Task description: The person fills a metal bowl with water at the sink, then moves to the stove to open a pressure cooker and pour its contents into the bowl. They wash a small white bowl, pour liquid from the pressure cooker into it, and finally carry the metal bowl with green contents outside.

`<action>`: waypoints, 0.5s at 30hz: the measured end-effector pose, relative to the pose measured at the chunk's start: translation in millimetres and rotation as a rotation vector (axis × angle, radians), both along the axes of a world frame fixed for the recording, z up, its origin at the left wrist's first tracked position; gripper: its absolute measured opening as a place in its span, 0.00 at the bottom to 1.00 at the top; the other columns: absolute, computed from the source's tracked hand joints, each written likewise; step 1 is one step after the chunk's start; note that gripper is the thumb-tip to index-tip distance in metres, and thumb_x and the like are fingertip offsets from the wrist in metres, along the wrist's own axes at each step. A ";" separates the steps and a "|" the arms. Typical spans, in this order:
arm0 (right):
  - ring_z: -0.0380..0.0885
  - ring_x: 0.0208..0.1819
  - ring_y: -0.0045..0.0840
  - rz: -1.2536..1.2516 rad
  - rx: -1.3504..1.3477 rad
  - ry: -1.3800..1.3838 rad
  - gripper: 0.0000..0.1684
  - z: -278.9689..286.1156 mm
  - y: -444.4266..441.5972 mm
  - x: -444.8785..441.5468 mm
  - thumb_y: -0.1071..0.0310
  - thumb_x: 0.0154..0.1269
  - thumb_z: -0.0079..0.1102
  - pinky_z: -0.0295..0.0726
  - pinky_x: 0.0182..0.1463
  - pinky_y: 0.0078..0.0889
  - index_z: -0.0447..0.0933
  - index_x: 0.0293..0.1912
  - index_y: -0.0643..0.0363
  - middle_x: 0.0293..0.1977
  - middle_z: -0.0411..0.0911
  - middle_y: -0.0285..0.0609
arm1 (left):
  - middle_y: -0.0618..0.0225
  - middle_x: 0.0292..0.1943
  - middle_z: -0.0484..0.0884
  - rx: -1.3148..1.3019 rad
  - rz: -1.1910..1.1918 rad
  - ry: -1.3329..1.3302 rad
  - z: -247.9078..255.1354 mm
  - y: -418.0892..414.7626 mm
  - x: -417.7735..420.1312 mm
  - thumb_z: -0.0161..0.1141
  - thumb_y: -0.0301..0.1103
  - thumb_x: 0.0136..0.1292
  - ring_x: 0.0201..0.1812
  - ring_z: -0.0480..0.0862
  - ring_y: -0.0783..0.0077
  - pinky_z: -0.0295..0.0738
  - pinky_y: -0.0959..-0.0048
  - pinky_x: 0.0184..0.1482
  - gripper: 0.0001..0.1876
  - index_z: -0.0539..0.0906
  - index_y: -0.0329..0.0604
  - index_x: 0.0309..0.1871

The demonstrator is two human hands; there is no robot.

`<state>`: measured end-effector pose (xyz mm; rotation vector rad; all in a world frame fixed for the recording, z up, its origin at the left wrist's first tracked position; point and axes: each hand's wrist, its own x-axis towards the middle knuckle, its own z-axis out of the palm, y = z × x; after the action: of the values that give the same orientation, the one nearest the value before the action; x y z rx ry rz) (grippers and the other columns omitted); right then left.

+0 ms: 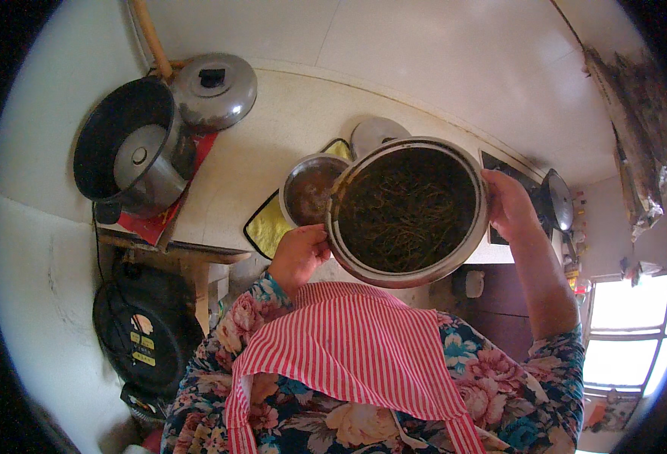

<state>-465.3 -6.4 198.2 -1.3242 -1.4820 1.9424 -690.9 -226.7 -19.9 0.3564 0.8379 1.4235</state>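
Note:
A wide round pot [339,249] with a pale metal rim is held up in front of my body, tilted so its inside faces me. Many thin, dark brown strands [410,210] lie inside it; what they are I cannot tell. My left hand [302,255] grips the pot at its lower left rim, and my right hand [506,204] grips the right side. Just left of the pot, partly hidden by it, stands a smaller metal vessel [311,190] of brown liquid. Under this vessel is a yellow cloth [271,230] with black edging. A round metal lid [376,135] lies behind the pot.
On the counter [226,176] at left stands a large pot [106,130] with a dark interior, on a red mat [152,224]. Beside it rests a domed lid [220,102]. Below hangs or leans a black round appliance [146,318]. A wok [559,201] is at right, near a window [625,360].

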 end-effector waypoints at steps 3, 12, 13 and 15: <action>0.79 0.32 0.25 -0.024 0.024 -0.014 0.16 0.7 -0.7 -1.4 0.61 0.63 0.46 0.79 0.38 0.28 0.75 0.38 0.63 0.31 0.79 0.42 | 0.74 0.31 0.75 0.048 -0.029 0.238 3.3 -1.6 -1.6 0.46 0.27 0.63 0.34 0.73 0.80 0.70 0.79 0.36 0.12 0.76 0.39 0.47; 0.77 0.28 0.24 -0.052 0.080 -0.059 0.14 6.6 -6.9 -7.7 0.60 0.60 0.48 0.77 0.33 0.26 0.75 0.34 0.61 0.27 0.79 0.39 | 0.72 0.35 0.78 -0.115 0.090 -0.298 8.8 3.0 2.8 0.47 0.28 0.62 0.36 0.76 0.79 0.71 0.77 0.38 0.13 0.76 0.39 0.48; 0.77 0.28 0.23 -0.061 0.095 -0.068 0.14 6.9 -7.4 -8.8 0.60 0.60 0.48 0.77 0.33 0.26 0.75 0.33 0.60 0.27 0.78 0.38 | 0.71 0.32 0.78 -0.100 0.090 -0.099 9.9 2.8 2.4 0.49 0.27 0.60 0.34 0.76 0.77 0.71 0.77 0.35 0.09 0.77 0.38 0.42; 0.77 0.26 0.23 -0.088 0.107 -0.088 0.12 7.3 -8.3 -11.0 0.61 0.59 0.49 0.77 0.31 0.26 0.75 0.32 0.59 0.25 0.77 0.37 | 0.69 0.28 0.78 -0.006 0.042 0.336 13.8 1.5 0.2 0.51 0.25 0.56 0.30 0.76 0.76 0.71 0.76 0.32 0.05 0.78 0.37 0.32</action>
<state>-476.3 -14.7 205.5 -1.4185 -1.5195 1.7458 -690.8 -225.2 -6.1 0.5870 1.1266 1.4203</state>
